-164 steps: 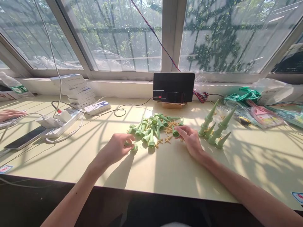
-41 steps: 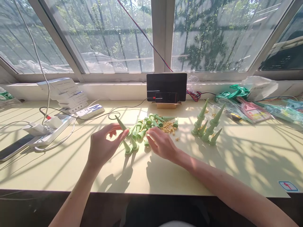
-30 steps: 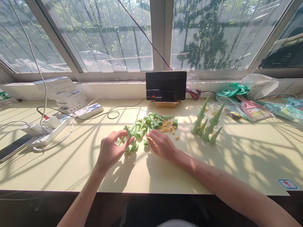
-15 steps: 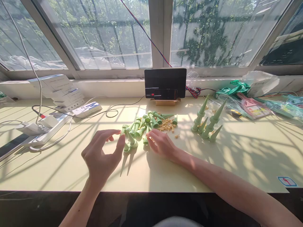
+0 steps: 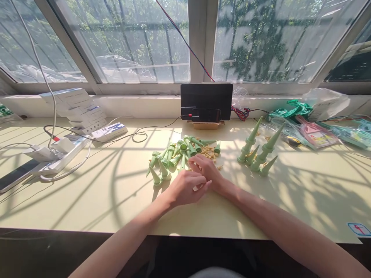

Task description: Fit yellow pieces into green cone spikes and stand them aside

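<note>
My right hand [image 5: 207,170] is closed at the near edge of a pile of green cone-shaped spikes [image 5: 172,154]; whatever its curled fingers hold is hidden. Just in front of it, my left hand [image 5: 188,188] has thumb and fingertips drawn together beside the right wrist. I cannot make out anything between them. Small yellow plastic pegs [image 5: 209,151] lie behind the right hand. Left of my hands, two green spikes [image 5: 164,170] stand points up on the table. Farther right, a group of green spikes [image 5: 262,154] stands upright, some stacked on one another.
A black tablet [image 5: 205,98] and a phone lean on a small cardboard stand at the back. To the left are a power strip [image 5: 65,156], cables and white boxes [image 5: 77,108]. Plastic bags [image 5: 315,129] lie at the back right. The table's front edge runs below my forearms.
My left hand has swung right from beside the standing spikes to the right hand, its fingers closing together. My right hand has shifted slightly right. The view has moved a little.
</note>
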Available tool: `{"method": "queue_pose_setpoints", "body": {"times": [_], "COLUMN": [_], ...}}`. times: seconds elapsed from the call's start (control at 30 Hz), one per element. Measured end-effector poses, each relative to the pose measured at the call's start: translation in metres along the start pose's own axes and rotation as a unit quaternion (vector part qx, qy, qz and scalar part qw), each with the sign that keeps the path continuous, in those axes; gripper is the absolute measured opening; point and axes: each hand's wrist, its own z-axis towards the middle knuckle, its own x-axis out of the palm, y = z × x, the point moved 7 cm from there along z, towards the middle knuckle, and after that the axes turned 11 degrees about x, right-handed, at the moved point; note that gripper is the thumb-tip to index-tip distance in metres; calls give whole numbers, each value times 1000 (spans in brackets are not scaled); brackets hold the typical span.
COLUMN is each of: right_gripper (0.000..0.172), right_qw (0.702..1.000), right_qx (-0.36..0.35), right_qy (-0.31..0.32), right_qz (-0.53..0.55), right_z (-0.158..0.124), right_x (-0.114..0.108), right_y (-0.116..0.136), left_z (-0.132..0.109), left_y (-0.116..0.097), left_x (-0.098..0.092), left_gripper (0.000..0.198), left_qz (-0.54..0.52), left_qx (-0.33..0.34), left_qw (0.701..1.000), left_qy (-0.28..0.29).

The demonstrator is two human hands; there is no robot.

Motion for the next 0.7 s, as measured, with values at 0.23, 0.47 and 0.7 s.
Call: {"method": "queue_pose_setpoints", "body": {"times": [0.23,0.47,0.7], "right_gripper": [11,17,34], "right_qw": [999,996,985], "right_qx": [-8,-42,-54], "right_qy": [48,76,126], "right_qz": [15,-25,-103], "right_z": [-2,-5,-10], "right_x": [11,18,23], "right_y": [-3,-3,1], "left_z": [-12,-12,-13], "left_y": [5,1,-3], "left_x": [2,1,2], "left_gripper": [46,47,46], "left_qz": [4,1,-12], "left_qx": [-12,-1,13], "left_qw": [1000,1000,1000], "left_qy": [-4,0,-1]}}
